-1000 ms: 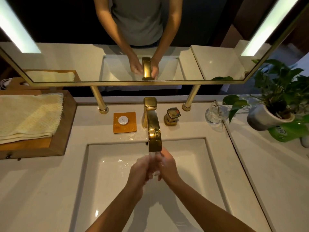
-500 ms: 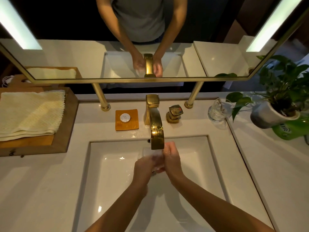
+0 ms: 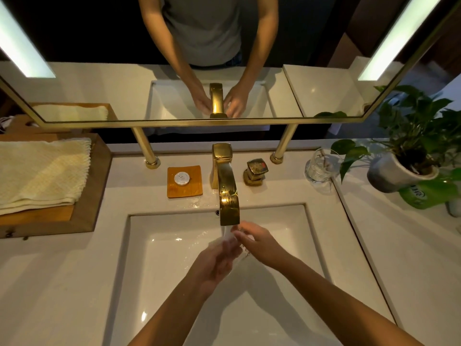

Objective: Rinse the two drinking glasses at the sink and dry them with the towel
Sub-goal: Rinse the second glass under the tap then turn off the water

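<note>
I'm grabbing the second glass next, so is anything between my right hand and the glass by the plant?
Nothing visible does: bare counter lies between the right hand and the glass. A plant leaf hangs close beside the glass; the faucet handle sits left of that path.

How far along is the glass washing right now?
Nothing looks finished yet. In hand: the left hand and right hand hold what looks like a clear glass under the running tap over the sink. Left to do: the second glass stands on the counter beside the plant, and the towel lies folded on its wooden tray, so both glasses need drying.
</note>
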The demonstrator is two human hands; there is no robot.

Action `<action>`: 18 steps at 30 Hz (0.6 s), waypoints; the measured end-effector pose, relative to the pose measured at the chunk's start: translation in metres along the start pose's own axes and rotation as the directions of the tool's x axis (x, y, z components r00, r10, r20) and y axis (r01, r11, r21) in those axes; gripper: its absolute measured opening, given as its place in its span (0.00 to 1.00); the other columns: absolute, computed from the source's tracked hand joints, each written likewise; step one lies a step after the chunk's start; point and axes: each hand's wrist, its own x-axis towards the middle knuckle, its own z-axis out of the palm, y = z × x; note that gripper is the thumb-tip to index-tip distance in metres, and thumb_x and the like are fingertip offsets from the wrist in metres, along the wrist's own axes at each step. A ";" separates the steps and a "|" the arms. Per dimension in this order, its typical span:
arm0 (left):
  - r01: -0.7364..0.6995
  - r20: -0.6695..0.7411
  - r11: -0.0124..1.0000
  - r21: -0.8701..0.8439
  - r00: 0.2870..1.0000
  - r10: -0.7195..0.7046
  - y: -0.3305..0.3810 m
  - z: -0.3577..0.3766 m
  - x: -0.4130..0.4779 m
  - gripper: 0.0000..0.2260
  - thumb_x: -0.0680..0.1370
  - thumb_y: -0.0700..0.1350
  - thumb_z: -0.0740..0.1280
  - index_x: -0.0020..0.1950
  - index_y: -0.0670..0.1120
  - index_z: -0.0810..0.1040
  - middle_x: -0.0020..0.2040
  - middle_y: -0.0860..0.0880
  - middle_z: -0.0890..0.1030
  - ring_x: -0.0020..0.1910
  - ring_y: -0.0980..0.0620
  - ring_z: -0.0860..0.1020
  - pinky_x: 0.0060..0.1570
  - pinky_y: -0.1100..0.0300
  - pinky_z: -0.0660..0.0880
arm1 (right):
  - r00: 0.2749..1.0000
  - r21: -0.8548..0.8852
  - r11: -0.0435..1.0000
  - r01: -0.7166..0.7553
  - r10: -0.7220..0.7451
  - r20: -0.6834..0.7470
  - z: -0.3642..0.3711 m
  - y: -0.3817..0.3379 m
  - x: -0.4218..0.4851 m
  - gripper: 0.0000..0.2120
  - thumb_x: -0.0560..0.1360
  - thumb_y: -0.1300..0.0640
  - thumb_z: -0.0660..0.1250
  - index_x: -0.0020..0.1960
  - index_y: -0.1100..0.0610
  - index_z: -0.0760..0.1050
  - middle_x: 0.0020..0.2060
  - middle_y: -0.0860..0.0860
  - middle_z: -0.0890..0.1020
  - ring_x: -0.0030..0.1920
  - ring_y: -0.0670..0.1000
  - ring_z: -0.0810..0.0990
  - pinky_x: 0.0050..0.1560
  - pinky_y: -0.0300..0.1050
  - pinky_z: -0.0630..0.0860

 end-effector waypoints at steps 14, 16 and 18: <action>0.150 -0.032 0.969 -0.197 0.987 -0.160 -0.007 -0.006 0.012 0.22 0.81 0.48 0.57 0.38 0.42 0.86 0.34 0.48 0.83 0.30 0.57 0.81 0.23 0.68 0.72 | 0.989 -0.602 0.799 -0.015 -0.076 -0.126 -0.101 -0.044 0.101 0.24 0.76 0.62 0.68 0.70 0.51 0.70 0.70 0.53 0.71 0.70 0.57 0.69 0.64 0.53 0.72; 0.167 -0.012 0.957 -0.236 0.985 -0.175 -0.007 -0.006 0.012 0.21 0.81 0.48 0.58 0.38 0.41 0.85 0.33 0.47 0.83 0.29 0.56 0.81 0.22 0.68 0.72 | 0.991 -0.628 0.778 -0.014 -0.075 -0.114 -0.103 -0.044 0.105 0.25 0.75 0.63 0.68 0.70 0.51 0.70 0.66 0.54 0.75 0.65 0.57 0.74 0.61 0.51 0.75; 0.166 -0.016 0.953 -0.252 0.984 -0.176 -0.009 -0.006 0.013 0.21 0.80 0.48 0.59 0.37 0.41 0.85 0.32 0.47 0.83 0.28 0.56 0.81 0.22 0.68 0.72 | 0.990 -0.669 0.743 -0.030 -0.071 -0.123 -0.104 -0.042 0.108 0.25 0.75 0.61 0.69 0.71 0.50 0.70 0.64 0.54 0.76 0.63 0.58 0.75 0.61 0.52 0.75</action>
